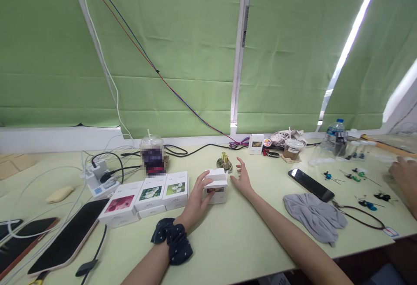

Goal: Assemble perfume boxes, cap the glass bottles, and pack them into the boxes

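My left hand (196, 198), with a dark dotted scrunchie (172, 240) on its wrist, is closed around the left side of a small white box (221, 197). The lid flap of this box stands raised, and its inside is hidden from me. Just right of the box, my right hand (243, 180) is held with fingers apart and nothing in them. Behind the box, near my right fingertips, sits a small round clear holder (230, 166) with several gold-coloured pieces (224, 158) upright on it; I cannot make out their kind.
Left of my hand stand white boxes with flower pictures (176, 188), a power strip (101, 183) and phones (73, 233). To the right lie a black phone (311, 185), grey cloth (314, 217) and small coloured parts (355, 178). Another person's hand (404, 176) is at the far right.
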### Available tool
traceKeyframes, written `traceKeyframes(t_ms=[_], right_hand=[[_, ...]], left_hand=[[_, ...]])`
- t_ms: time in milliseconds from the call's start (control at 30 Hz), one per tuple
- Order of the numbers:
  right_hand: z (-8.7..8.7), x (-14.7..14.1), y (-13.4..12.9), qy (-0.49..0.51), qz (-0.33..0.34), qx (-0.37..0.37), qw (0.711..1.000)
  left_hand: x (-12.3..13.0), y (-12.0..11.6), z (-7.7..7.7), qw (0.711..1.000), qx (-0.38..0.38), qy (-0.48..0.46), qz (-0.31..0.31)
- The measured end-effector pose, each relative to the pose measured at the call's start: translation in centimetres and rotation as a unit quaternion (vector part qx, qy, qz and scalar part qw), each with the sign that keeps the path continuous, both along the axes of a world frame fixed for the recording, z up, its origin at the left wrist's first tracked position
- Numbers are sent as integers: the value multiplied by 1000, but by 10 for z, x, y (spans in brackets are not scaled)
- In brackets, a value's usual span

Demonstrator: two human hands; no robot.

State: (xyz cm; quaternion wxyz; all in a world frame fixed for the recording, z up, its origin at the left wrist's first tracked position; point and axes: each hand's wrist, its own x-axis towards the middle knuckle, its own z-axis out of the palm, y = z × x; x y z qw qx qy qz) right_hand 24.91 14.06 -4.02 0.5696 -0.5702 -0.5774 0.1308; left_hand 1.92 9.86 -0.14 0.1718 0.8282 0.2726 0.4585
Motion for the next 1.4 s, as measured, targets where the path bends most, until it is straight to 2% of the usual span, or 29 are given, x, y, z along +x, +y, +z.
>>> traceKeyframes(t_ms=[133, 267, 767, 1033, 1200, 1300, 1400], right_hand=[[1, -7, 14, -113, -3, 17, 993], [6, -13, 19, -168, -24, -20, 985], [-3, -17, 16, -178, -39, 49, 982], [9, -15, 5, -252, -26, 9, 967], [13, -9, -2, -215, 13, 0, 976], [15, -8, -3, -191, 25, 23, 981], [23, -9, -3, -134, 10, 61, 989]], left_hand=[[0, 0, -1, 1000, -3, -2, -1], [-1, -1, -2, 1000, 5, 1, 0], [-1, -4, 0, 1000, -2, 0, -2], [0, -3, -1, 1000, 2, -3, 1], [0, -4, -2, 1000, 20, 1, 15], [1, -6, -3, 999, 41, 7, 25], [1, -6, -3, 997, 62, 17, 32]])
